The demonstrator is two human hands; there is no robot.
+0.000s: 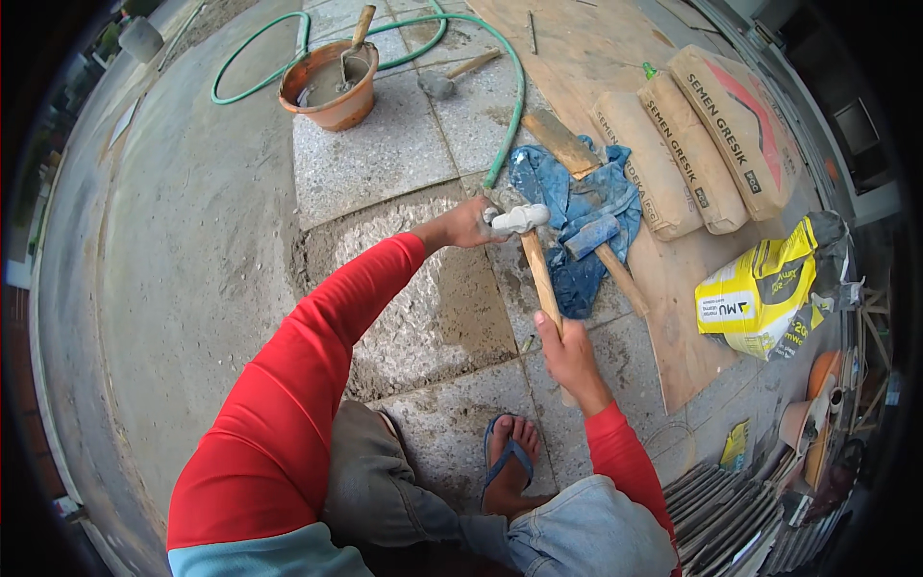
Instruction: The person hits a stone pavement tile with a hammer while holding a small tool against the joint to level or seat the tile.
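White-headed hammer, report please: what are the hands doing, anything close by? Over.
Right hand gripping white-headed hammer. Left hand at its head, hold unclear. Close by: blue-headed hammer, partly on blue cloth.

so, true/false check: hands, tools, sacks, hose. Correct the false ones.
1. The right hand grips the hammer. True.
2. The left hand is far from the hammer's head. False: the left hand is at the head.
3. A trowel rests in the orange basin. True.
4. Three brown sacks lie on plywood. True.
5. The blue-headed hammer lies on those sacks. False: it lies partly on the blue cloth.
6. The hose is red. False: the hose is green.
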